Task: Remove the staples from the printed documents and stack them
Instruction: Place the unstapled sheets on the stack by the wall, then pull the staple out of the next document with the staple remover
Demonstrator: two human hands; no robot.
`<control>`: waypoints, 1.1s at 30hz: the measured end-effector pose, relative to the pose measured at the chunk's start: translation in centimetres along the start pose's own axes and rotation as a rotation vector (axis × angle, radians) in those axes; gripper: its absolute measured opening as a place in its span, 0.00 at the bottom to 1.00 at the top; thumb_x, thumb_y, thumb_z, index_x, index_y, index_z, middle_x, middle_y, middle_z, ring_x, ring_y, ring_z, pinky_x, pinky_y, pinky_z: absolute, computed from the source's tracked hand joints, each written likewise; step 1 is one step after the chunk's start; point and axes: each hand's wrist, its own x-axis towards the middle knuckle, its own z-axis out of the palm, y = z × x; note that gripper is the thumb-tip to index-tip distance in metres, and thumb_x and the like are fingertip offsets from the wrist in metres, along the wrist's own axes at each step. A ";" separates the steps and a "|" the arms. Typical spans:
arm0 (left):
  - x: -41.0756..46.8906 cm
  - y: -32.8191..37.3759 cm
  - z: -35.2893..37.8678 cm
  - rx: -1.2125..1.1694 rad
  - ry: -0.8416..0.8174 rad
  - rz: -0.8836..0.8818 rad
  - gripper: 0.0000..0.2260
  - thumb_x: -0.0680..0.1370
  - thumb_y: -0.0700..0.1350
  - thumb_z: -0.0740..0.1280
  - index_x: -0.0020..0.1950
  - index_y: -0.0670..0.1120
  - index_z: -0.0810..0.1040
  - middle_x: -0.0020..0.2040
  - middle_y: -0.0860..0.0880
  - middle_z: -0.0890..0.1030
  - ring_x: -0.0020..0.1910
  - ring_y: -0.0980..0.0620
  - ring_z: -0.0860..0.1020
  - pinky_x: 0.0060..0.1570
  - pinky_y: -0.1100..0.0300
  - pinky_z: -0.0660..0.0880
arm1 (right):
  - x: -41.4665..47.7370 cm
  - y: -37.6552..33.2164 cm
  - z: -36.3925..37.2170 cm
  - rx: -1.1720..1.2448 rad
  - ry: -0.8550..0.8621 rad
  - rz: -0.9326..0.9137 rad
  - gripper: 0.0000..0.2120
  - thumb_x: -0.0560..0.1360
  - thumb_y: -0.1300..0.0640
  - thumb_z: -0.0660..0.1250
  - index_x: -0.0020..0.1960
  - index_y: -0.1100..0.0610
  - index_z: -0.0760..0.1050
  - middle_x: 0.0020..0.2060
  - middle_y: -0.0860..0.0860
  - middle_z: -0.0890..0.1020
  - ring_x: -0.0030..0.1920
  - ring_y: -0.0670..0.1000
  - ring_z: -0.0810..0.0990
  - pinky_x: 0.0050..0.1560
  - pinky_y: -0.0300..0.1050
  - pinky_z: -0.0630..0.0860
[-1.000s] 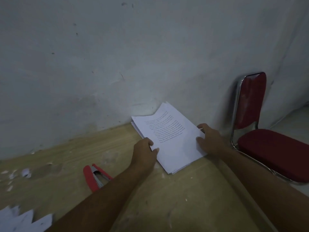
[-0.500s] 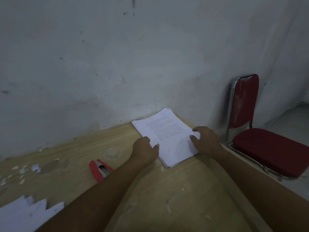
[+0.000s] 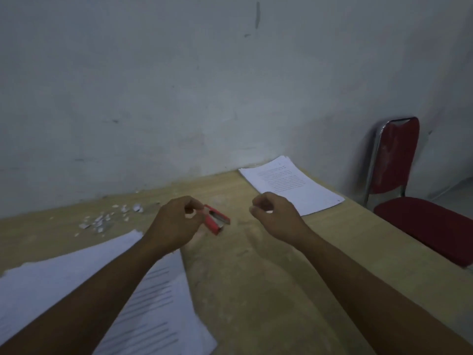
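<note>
Both hands have left the stack of printed pages (image 3: 290, 184), which they were squaring half a second ago; it now lies alone at the far right corner of the wooden table (image 3: 256, 290), close to the wall (image 3: 179, 85) and to the table's right edge, apart from either hand. The view has swung left, so a second spread of printed sheets (image 3: 163, 303) shows at the near left, partly under the left forearm, with its far edge ragged. Beyond the right edge of the table stands a red chair (image 3: 399, 180). The left hand (image 3: 174, 226) is raised over the middle of the table, fingers curled, thumb and forefinger pinched on the near end of the red staple remover (image 3: 216, 220), which juts to the right with its metal inside showing. The right hand (image 3: 276, 216) hovers just right of the tool, loosely curled with finger and thumb close together; whether it holds anything I cannot tell. Bare tabletop lies between and before the forearms. Small torn paper scraps (image 3: 107, 219) are scattered near the wall, left of the left hand.
</note>
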 end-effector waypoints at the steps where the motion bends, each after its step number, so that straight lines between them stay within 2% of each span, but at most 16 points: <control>1: -1.2 -1.2 -1.3 -0.006 0.007 -0.021 0.08 0.78 0.48 0.69 0.54 0.46 0.81 0.54 0.50 0.80 0.55 0.53 0.78 0.52 0.62 0.69 | -1.0 -1.0 1.1 0.005 -0.040 -0.008 0.08 0.78 0.53 0.69 0.56 0.54 0.78 0.53 0.47 0.81 0.53 0.45 0.78 0.52 0.37 0.71; 4: -4.3 -5.3 -4.2 0.046 0.033 -0.077 0.06 0.78 0.48 0.68 0.53 0.49 0.79 0.52 0.53 0.79 0.57 0.52 0.78 0.52 0.63 0.68 | -3.5 -3.3 4.7 0.007 -0.134 -0.043 0.06 0.77 0.52 0.68 0.53 0.51 0.77 0.52 0.48 0.81 0.51 0.47 0.80 0.48 0.38 0.75; 6: -6.3 -7.9 -5.6 0.094 0.044 -0.111 0.08 0.78 0.50 0.68 0.55 0.50 0.78 0.54 0.54 0.78 0.60 0.52 0.76 0.54 0.60 0.68 | -4.9 -4.5 7.1 0.014 -0.193 -0.045 0.07 0.76 0.52 0.69 0.53 0.51 0.77 0.51 0.48 0.81 0.49 0.47 0.80 0.46 0.38 0.75; 8: -7.7 -10.3 -6.4 0.146 0.061 -0.159 0.15 0.77 0.55 0.68 0.60 0.51 0.77 0.60 0.53 0.77 0.64 0.50 0.74 0.61 0.54 0.69 | -6.1 -5.4 9.3 0.007 -0.247 -0.004 0.08 0.77 0.51 0.68 0.54 0.53 0.76 0.51 0.49 0.81 0.50 0.48 0.79 0.50 0.41 0.75; 11: -9.4 -12.6 -6.8 0.235 0.082 -0.194 0.27 0.73 0.66 0.65 0.67 0.52 0.74 0.69 0.52 0.73 0.70 0.47 0.69 0.68 0.46 0.65 | -7.1 -6.1 11.8 -0.056 -0.281 0.043 0.12 0.77 0.49 0.67 0.55 0.56 0.74 0.51 0.52 0.80 0.53 0.53 0.78 0.53 0.48 0.75; 16: -11.2 -13.9 -6.1 0.365 0.118 -0.125 0.28 0.75 0.63 0.65 0.71 0.51 0.69 0.74 0.53 0.66 0.75 0.50 0.60 0.69 0.45 0.58 | -6.9 -6.8 13.9 -0.076 -0.237 0.119 0.15 0.77 0.48 0.68 0.56 0.58 0.74 0.52 0.53 0.79 0.53 0.54 0.78 0.53 0.48 0.74; 18: -11.4 -14.3 -5.6 0.357 0.124 -0.123 0.29 0.76 0.64 0.63 0.72 0.50 0.68 0.75 0.52 0.65 0.75 0.50 0.59 0.70 0.46 0.57 | -6.4 -6.7 14.2 -0.020 -0.222 0.172 0.16 0.75 0.49 0.71 0.56 0.59 0.74 0.49 0.52 0.79 0.50 0.52 0.77 0.49 0.46 0.72; 20: -11.5 -14.6 -5.4 0.345 0.150 -0.126 0.29 0.76 0.64 0.63 0.72 0.50 0.67 0.75 0.52 0.64 0.76 0.50 0.58 0.71 0.46 0.57 | -6.1 -6.9 14.4 0.088 -0.233 0.222 0.17 0.74 0.51 0.74 0.58 0.58 0.75 0.51 0.49 0.78 0.52 0.50 0.77 0.51 0.44 0.74; 21: -11.5 -14.6 -5.4 0.348 0.166 -0.127 0.30 0.76 0.64 0.63 0.73 0.50 0.67 0.76 0.51 0.64 0.76 0.50 0.57 0.71 0.45 0.56 | -6.0 -7.2 14.3 0.132 -0.248 0.230 0.16 0.74 0.53 0.73 0.59 0.57 0.76 0.53 0.49 0.79 0.53 0.49 0.79 0.52 0.44 0.76; 23: -11.6 -14.6 -5.4 0.351 0.188 -0.143 0.31 0.76 0.65 0.63 0.73 0.49 0.66 0.76 0.50 0.63 0.76 0.49 0.57 0.71 0.44 0.56 | -6.0 -7.4 14.0 0.200 -0.279 0.214 0.07 0.76 0.56 0.71 0.53 0.55 0.78 0.52 0.50 0.82 0.50 0.49 0.82 0.54 0.47 0.80; 25: -11.6 -14.4 -5.6 0.314 0.234 -0.169 0.33 0.74 0.64 0.66 0.73 0.48 0.65 0.74 0.49 0.65 0.74 0.48 0.59 0.71 0.43 0.57 | -6.1 -7.6 13.7 0.308 -0.286 0.191 0.01 0.79 0.57 0.68 0.49 0.54 0.78 0.51 0.52 0.84 0.50 0.53 0.83 0.57 0.54 0.80; 28: -11.3 -13.9 -6.7 0.161 0.340 -0.225 0.38 0.72 0.62 0.71 0.74 0.45 0.62 0.73 0.46 0.68 0.72 0.45 0.64 0.69 0.44 0.60 | -6.1 -8.0 13.0 0.525 -0.269 0.152 0.05 0.81 0.57 0.65 0.54 0.54 0.78 0.53 0.54 0.85 0.53 0.58 0.84 0.60 0.61 0.77; 30: -11.4 -13.2 -7.8 0.009 0.397 -0.262 0.42 0.70 0.61 0.73 0.77 0.45 0.59 0.74 0.45 0.66 0.73 0.44 0.65 0.69 0.45 0.62 | -6.1 -8.6 12.1 0.658 -0.254 0.107 0.08 0.81 0.58 0.63 0.59 0.57 0.77 0.54 0.56 0.84 0.53 0.59 0.84 0.58 0.59 0.78; 33: -11.5 -12.0 -9.8 -0.325 0.452 -0.237 0.43 0.68 0.58 0.75 0.76 0.46 0.58 0.73 0.47 0.68 0.68 0.48 0.70 0.65 0.50 0.71 | -6.0 -9.9 10.4 0.766 -0.214 0.035 0.08 0.81 0.58 0.63 0.58 0.60 0.75 0.53 0.59 0.84 0.50 0.60 0.84 0.49 0.54 0.81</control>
